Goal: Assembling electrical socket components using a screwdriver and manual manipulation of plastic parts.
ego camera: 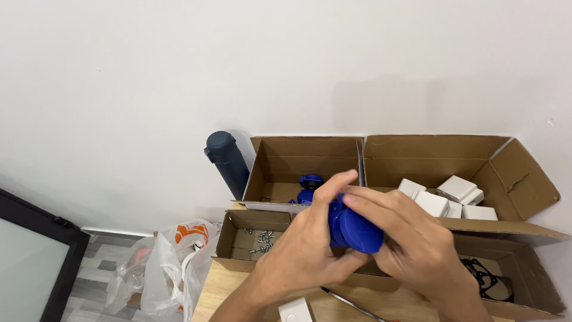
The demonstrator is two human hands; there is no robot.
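Both of my hands grip one blue round plastic part [353, 229] with a disc-shaped cap, held above the cardboard boxes. My left hand [304, 250] wraps it from the left, with the index finger over its top. From the right, my right hand [411, 238] covers it, fingers lying across the upper edge. More blue parts [308, 182] lie in the back left cardboard box [280, 158].
A back right box [506, 167] holds several white square parts [447, 200]. A low front box [232, 235] contains loose screws [262, 238]; black gaskets [491, 280] lie at its right end. A dark bottle [227, 161] stands by the wall, a plastic bag [173, 262] hangs left, and a white piece [295, 311] rests on the wooden table.
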